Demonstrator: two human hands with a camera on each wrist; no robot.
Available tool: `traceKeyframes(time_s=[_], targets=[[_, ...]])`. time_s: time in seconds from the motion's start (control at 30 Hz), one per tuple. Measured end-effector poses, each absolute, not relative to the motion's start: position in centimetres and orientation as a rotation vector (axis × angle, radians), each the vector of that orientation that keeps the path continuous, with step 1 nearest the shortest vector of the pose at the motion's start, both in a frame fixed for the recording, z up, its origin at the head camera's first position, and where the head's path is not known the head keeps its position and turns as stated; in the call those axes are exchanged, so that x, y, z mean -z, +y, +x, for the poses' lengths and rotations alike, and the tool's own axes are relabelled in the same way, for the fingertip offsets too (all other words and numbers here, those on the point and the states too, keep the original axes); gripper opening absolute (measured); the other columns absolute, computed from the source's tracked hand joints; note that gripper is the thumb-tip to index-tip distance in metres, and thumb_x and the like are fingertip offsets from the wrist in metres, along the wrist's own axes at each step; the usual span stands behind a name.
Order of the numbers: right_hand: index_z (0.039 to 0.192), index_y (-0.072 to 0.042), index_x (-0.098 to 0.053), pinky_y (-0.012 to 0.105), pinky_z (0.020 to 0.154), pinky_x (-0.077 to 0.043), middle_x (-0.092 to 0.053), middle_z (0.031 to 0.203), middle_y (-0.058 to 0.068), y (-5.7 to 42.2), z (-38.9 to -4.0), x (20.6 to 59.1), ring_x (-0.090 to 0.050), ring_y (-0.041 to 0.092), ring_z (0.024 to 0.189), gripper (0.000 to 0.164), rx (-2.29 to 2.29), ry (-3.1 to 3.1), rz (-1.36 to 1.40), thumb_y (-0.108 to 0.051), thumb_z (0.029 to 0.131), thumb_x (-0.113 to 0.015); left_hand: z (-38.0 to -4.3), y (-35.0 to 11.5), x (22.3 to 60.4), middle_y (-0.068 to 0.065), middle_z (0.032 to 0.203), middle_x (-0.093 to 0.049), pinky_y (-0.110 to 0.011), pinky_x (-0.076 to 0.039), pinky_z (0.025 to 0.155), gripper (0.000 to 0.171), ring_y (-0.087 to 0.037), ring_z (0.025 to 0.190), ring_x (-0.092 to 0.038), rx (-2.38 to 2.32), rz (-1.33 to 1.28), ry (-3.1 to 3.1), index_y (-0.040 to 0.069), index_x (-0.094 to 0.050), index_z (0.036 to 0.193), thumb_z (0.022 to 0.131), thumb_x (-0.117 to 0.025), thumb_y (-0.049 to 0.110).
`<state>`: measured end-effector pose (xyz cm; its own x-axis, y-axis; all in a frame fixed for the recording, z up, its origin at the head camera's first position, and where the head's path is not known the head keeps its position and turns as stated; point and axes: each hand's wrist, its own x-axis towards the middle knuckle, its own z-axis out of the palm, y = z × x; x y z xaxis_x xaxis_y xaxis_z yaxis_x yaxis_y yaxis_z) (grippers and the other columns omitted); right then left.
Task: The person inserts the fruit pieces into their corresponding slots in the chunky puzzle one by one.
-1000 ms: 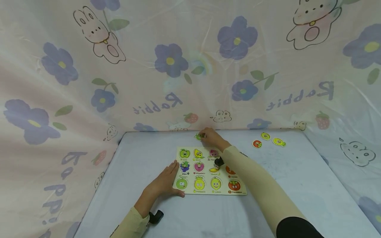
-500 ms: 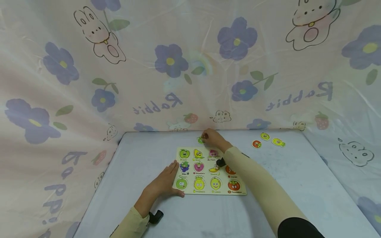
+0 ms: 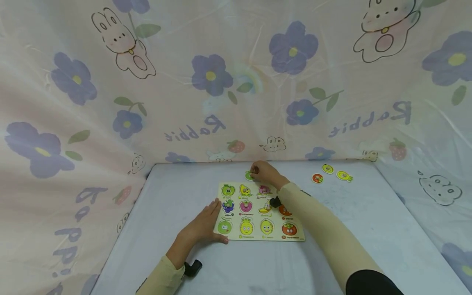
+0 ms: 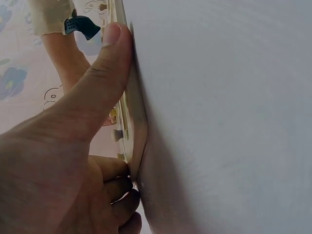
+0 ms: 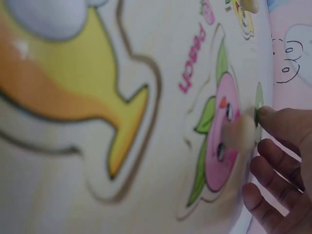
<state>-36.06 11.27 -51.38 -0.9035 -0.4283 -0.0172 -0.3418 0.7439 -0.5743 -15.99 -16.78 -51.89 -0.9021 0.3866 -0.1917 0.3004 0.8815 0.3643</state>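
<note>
A pale wooden fruit puzzle board lies flat on the table. My left hand braces its near left corner, fingers along the left edge and thumb at the front edge; in the left wrist view the thumb is nearly straight. Beyond the far edge, my right hand pinches a round green fruit puzzle piece, mostly hidden by the fingers. Edge-on, that green piece shows at the thumb in the right wrist view. A peach piece with a knob sits in the board nearby.
At the back right lie a red puzzle piece, a round yellow piece and a pineapple piece. A printed curtain rises behind the white table. My right forearm crosses over the board's right side.
My right hand and the green piece have shifted slightly right and toward the board, the piece turning a little. My left hand has stayed at the board's corner.
</note>
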Motion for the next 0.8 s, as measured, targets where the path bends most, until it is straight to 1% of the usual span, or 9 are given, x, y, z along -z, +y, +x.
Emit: traceKeyframes(time_s=[0.23,0.4,0.53,0.8], targets=[[0.107,-0.01,-0.073,0.036,0.084,-0.055,-0.067,0.1,0.004,11.6,-36.2,51.6,-0.061,0.019,0.092,0.011,0.891,2.816,-0.623,-0.02,0.104,-0.073,-15.7,-16.7,51.5,-0.021,0.178,-0.018,-0.049,-0.023,0.134,0.137,-0.035,0.165,-0.02,-0.509,0.526,2.782,-0.004,-0.022,0.168,0.071,-0.098,0.055],[0.105,-0.009,-0.072,0.036,0.081,-0.055,-0.067,0.101,0.005,11.7,-36.2,51.1,-0.062,0.02,0.092,0.011,0.942,2.816,-0.623,-0.02,0.104,-0.074,-15.7,-16.7,51.6,-0.021,0.178,-0.018,-0.049,-0.022,0.134,0.138,-0.035,0.165,-0.019,-0.501,0.527,2.783,-0.004,-0.021,0.169,0.071,-0.098,0.056],[0.105,-0.011,-0.073,0.034,0.08,-0.055,-0.066,0.101,0.003,11.8,-36.0,50.9,-0.062,0.018,0.092,0.011,0.934,2.824,-0.651,-0.022,0.103,-0.075,-15.8,-16.7,51.6,-0.021,0.178,-0.018,-0.049,-0.022,0.134,0.138,-0.035,0.165,-0.02,-0.505,0.524,2.782,-0.004,-0.021,0.169,0.071,-0.098,0.056],[0.103,-0.015,-0.073,0.032,0.077,-0.055,-0.066,0.103,0.001,11.6,-34.6,50.2,-0.061,0.016,0.089,0.011,0.951,2.851,-0.721,-0.025,0.102,-0.076,-15.7,-16.6,51.3,-0.022,0.177,-0.019,-0.05,-0.024,0.133,0.137,-0.036,0.164,-0.021,-0.52,0.524,2.781,-0.005,-0.022,0.168,0.071,-0.099,0.055]])
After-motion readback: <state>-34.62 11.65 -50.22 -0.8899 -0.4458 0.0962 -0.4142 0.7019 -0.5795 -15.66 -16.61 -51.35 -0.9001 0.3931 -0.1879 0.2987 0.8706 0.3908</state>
